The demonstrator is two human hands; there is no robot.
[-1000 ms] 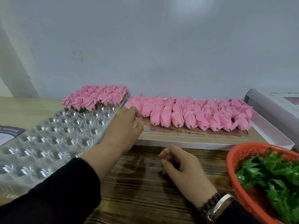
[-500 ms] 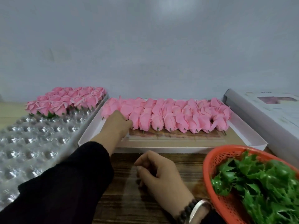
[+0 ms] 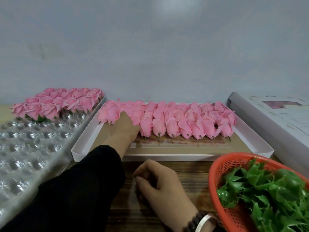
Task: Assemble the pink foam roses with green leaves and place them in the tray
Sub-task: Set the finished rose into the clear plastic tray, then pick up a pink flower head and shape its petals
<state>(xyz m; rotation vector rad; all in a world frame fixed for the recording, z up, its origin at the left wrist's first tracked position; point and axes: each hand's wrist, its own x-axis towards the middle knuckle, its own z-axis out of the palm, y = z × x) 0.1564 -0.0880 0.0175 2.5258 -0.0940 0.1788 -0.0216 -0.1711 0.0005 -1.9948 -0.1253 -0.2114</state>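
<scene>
- A shallow white cardboard box point(image 3: 87, 139) lies on the wooden table, holding rows of bare pink foam roses point(image 3: 184, 121) on their sides, short stems pointing toward the person.
- The left hand point(image 3: 123, 129), in a black sleeve, reaches into the left part of that box; its fingertips are buried among the roses near the left end of the rows, so I cannot tell whether they grip a bloom or only touch it.
- The right hand point(image 3: 160, 183) rests on the table just in front of the box, fingers loosely curled; whether it holds anything small cannot be told. A bead bracelet and a metal bangle sit on its wrist.
- Left of the box lies a clear plastic dimpled tray point(image 3: 33, 148); finished roses with green leaves point(image 3: 55, 102) fill its far end.
- Right of the box and nearer the person, an orange mesh basket point(image 3: 222, 166) holds green plastic leaves point(image 3: 267, 190).
- A white flat carton point(image 3: 275, 118) lies to the right of the box.
</scene>
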